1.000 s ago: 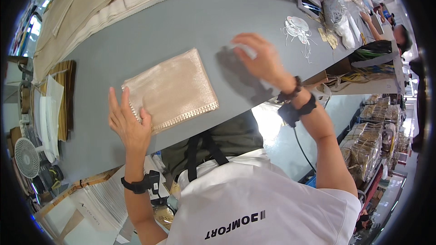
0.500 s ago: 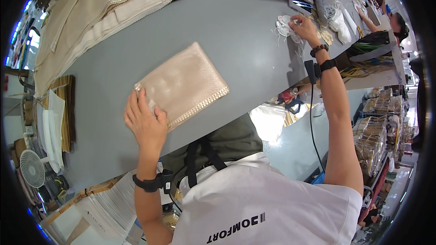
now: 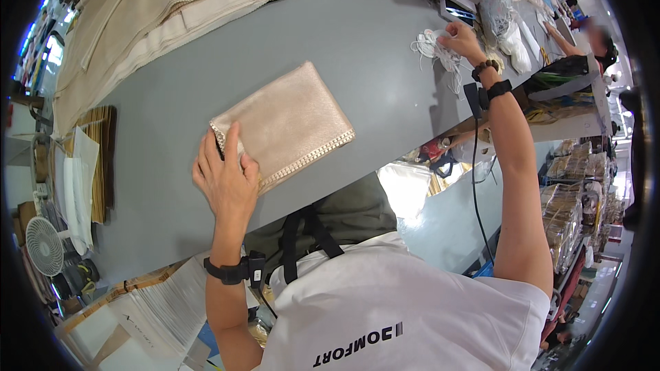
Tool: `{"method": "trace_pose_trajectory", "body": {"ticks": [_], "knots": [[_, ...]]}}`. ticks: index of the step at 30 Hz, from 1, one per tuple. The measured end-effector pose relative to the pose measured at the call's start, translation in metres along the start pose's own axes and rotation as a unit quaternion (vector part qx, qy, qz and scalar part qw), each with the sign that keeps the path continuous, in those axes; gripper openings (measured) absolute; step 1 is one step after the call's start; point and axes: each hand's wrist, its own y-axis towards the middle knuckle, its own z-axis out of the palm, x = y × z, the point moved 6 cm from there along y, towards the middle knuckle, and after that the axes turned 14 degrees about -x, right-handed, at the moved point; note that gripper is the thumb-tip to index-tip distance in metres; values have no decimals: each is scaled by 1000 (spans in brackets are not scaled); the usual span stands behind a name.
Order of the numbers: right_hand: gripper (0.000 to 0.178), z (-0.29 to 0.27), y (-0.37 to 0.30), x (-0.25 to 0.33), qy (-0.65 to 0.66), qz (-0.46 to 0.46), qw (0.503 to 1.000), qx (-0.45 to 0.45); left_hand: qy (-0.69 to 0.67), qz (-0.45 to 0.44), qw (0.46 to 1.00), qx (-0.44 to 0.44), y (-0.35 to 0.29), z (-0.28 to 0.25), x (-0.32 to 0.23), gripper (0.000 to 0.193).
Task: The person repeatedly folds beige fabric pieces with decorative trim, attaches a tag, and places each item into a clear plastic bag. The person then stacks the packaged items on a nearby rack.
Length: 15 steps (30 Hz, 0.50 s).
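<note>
A folded beige cloth (image 3: 292,113), slightly glossy and edged with a pale chain-like trim, lies on the grey table. Over its left end rests my left hand (image 3: 230,175), fingers spread; the index finger and thumb are on top, while the others reach past the side edge. A small dark gap shows in the fold beside the fingers. At the far right, my right hand (image 3: 464,41) pinches at a small heap of white round tags with strings (image 3: 432,45). One tag seems to be between thumb and forefinger, partly hidden by them.
Beige fabric with matching trim (image 3: 227,0) is heaped along the far edge. Brown and white card sheets (image 3: 86,178) stand at the left, near a white fan (image 3: 45,246). Plastic bags (image 3: 505,24) and a screen device (image 3: 459,12) sit beyond my right hand. Another person's arm (image 3: 564,40) reaches in there.
The folded cloth has shifted slightly right together with my left hand, whose index finger now lies farther over it. My right hand has stayed at the tags, its fingers drawn closer together.
</note>
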Motion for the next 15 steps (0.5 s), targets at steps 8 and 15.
{"method": "trace_pose_trajectory", "body": {"ticks": [8, 15], "knots": [[33, -60, -26, 170, 376, -35, 926, 0, -32, -16, 999, -9, -1, 5, 3, 68], [31, -37, -122, 319, 560, -37, 813, 153, -36, 0, 999, -10, 0, 3, 3, 68]]}}
